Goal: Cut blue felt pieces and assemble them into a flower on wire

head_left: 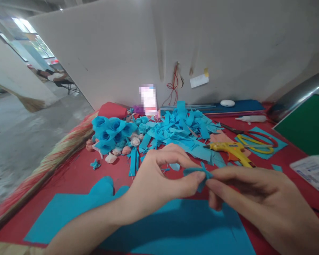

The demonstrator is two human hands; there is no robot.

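Between both hands, above the table, is a small blue paper flower with petals sticking out to several sides. My left hand pinches it from the left between thumb and index finger. From the right, my right hand has its thumb and fingertips closed on the flower's other edge. Beneath the hands lies a large blue paper sheet, with rounded blue paper petals at its upper left edge. My fingertips hide part of the flower.
Behind the hands are blue paper scraps, a bunch of blue paper flowers and small pale flowers. A yellow glue gun, scissors and a glue bottle lie right. Fringe runs along the left edge.
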